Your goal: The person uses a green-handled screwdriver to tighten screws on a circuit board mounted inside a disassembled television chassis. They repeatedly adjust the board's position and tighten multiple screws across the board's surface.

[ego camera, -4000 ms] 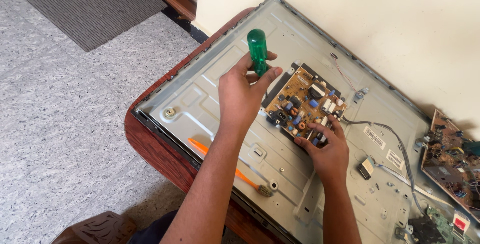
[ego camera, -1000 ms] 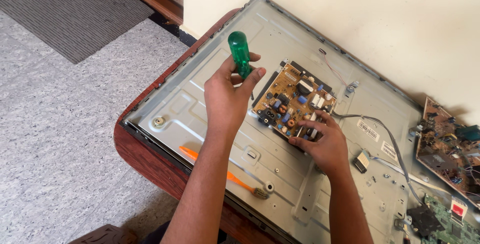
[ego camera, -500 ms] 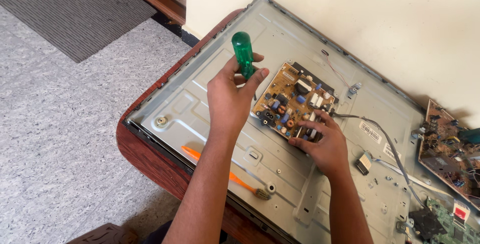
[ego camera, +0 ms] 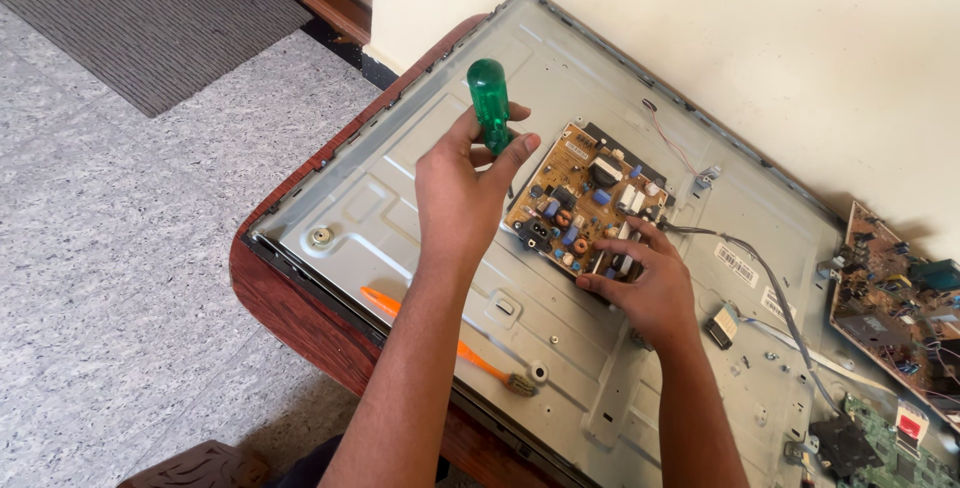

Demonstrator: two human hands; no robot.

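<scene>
Left hand (ego camera: 462,188) has its fingers wrapped around a green-handled screwdriver (ego camera: 489,103), held upright; right hand (ego camera: 640,283), fingers spread, presses the brown circuit board (ego camera: 585,203) lying just beside the screwdriver on the metal panel (ego camera: 400,198)

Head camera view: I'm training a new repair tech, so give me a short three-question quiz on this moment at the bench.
1. True or false: the left hand grips a green-handled screwdriver upright over the metal back panel.
2. What does the right hand rest on?
A. the brown circuit board
B. the grey floor mat
C. the green board
3. Fill in: an orange-handled tool lies on the panel near its ____ edge, by the left forearm.

Key:
1. True
2. A
3. Near (front)
</scene>
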